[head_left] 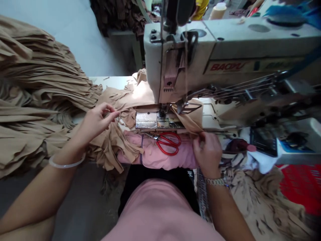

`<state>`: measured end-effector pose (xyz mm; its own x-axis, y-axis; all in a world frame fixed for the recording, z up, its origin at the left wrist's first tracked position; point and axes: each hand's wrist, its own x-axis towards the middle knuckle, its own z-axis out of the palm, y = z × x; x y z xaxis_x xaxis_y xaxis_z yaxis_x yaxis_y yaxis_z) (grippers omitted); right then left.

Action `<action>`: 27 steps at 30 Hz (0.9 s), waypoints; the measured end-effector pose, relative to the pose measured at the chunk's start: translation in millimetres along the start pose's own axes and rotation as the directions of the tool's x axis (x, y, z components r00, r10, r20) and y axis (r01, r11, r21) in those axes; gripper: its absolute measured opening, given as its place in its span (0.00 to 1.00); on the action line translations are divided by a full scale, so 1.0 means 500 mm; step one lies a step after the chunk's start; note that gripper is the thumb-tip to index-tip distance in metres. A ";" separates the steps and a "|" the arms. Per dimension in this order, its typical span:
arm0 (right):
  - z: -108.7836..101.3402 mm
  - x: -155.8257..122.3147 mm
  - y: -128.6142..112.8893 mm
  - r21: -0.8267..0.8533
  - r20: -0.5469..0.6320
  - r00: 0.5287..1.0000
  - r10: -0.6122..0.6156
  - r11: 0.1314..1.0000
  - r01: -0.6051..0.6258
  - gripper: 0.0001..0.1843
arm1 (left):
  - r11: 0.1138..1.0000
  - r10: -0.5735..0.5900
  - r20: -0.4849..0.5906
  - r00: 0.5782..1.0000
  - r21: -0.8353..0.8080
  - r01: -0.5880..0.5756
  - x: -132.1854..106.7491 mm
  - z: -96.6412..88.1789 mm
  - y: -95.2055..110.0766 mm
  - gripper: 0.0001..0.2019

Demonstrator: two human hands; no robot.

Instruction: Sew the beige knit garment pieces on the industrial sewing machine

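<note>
A BAOYU sewing machine (225, 57) fills the far right of the bench (112, 82), with its needle area just past the front edge. A large pile of tan strips (37, 77) lies beyond the bench's left end, within easy reach of the left hand. Low at the right, a red basket (302, 187) sits beside a heap of tan scraps (260, 204); what it holds cannot be made out. Pink cloth (160, 155) is bunched along the front edge, and red scissors (168, 143) rest on it, apparently kept handy. A tan piece (189, 117) runs under the presser foot (190, 107), its edge gathered in the right hand (207, 155), which is closed on it, seemingly to guide it. The left hand (96, 125) is raised, fingers curled over loose strips; whether it grips one cannot be told.
</note>
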<state>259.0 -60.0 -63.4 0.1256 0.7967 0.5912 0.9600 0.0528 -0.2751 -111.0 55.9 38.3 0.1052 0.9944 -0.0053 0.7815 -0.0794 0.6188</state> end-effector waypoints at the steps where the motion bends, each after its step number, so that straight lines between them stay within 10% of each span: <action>1: -0.004 -0.004 0.014 -0.002 0.009 1.000 0.020 1.000 -0.020 0.07 | 0.998 -0.007 0.055 0.998 -0.054 0.010 -0.004 -0.001 -0.009 0.17; 6: -0.011 -0.018 0.039 0.263 0.098 0.954 0.283 0.917 -0.299 0.09 | 0.968 0.011 0.130 0.991 -0.248 0.022 -0.008 0.015 -0.023 0.23; 11: -0.019 -0.005 0.060 0.803 0.396 0.652 0.646 0.101 -0.588 0.14 | 0.967 -0.055 0.111 0.992 -0.242 0.081 -0.012 0.023 0.009 0.23; 14: -0.045 0.015 0.088 0.852 0.485 0.621 0.616 -0.170 -0.496 0.09 | 0.992 -0.003 0.088 0.996 -0.122 0.014 -0.017 0.026 0.021 0.22; 21: -0.106 0.081 0.094 0.906 0.344 0.731 0.590 -0.006 -0.422 0.19 | 0.997 -0.012 0.158 0.987 -0.070 0.023 -0.015 0.037 0.002 0.19; 27: -0.081 0.114 -0.056 0.917 0.258 0.889 0.377 0.195 -0.349 0.08 | 0.926 -0.006 0.237 0.971 -0.365 0.095 -0.029 0.029 0.004 0.21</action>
<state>249.6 -40.7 8.7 0.4092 0.8840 0.2261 -0.0866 0.2843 -0.9548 -102.2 40.3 28.3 0.2432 0.9501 -0.1954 0.5094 0.0464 0.8593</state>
